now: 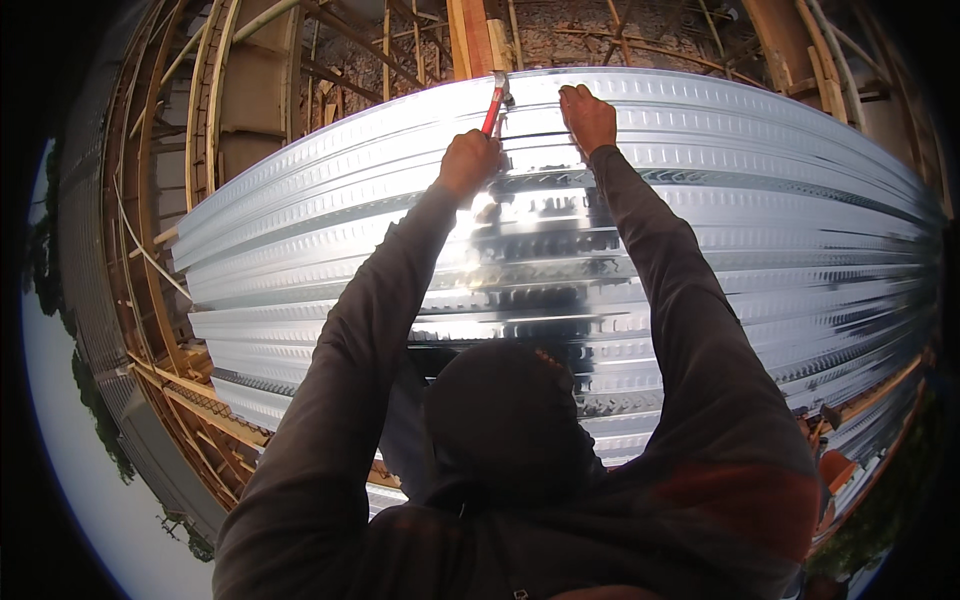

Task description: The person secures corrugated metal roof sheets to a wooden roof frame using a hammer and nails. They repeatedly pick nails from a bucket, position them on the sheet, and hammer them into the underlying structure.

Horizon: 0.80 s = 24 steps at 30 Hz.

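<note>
A hammer (pixel 493 110) with a red handle is gripped in my left hand (pixel 470 163). Its metal head rests at or just above the far edge of a shiny ribbed metal sheet (pixel 330 215), in front of a wooden beam. To the right of the hammer, my right hand (pixel 590 118) is closed low over the same sheet near that edge, its fingers curled together. Whatever those fingers may pinch is too small or hidden to make out. Both arms reach forward across the ribbed sheets.
Beyond the sheet's far edge stands a wooden beam (pixel 478 40), with poles and brick rubble (pixel 560 50) below. Timber formwork (pixel 250 90) and gaps lie to the left. At the lower right is an orange object (pixel 836 470) I cannot identify, beside more sheeting.
</note>
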Available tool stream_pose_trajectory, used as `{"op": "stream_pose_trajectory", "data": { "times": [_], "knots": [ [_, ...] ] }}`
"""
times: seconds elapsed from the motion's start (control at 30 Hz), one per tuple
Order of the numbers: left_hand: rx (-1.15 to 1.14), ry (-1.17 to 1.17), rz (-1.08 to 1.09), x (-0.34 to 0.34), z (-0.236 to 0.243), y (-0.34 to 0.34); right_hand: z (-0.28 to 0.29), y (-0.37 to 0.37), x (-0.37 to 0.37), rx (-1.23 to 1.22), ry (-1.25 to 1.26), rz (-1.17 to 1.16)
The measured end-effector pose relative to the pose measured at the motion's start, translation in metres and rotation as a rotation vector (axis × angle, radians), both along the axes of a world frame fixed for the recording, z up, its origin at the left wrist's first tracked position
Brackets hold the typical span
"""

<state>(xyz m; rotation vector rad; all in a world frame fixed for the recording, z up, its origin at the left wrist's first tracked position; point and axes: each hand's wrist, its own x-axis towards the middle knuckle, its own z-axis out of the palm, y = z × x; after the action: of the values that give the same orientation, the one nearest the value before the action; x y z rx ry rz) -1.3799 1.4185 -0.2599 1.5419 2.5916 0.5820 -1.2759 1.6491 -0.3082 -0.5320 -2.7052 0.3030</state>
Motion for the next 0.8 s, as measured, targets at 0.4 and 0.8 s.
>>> {"op": "stream_pose_trajectory", "data": {
  "times": [0.4,0.8],
  "knots": [
    [-0.228,0.158,0.076,0.008,0.015,0.007,0.003,0.012,-0.009,0.017,-0.007,-0.032],
    [-0.095,-0.150,0.336,0.021,0.011,0.009,-0.009,0.011,0.014,0.046,-0.001,-0.010]
  ]
}}
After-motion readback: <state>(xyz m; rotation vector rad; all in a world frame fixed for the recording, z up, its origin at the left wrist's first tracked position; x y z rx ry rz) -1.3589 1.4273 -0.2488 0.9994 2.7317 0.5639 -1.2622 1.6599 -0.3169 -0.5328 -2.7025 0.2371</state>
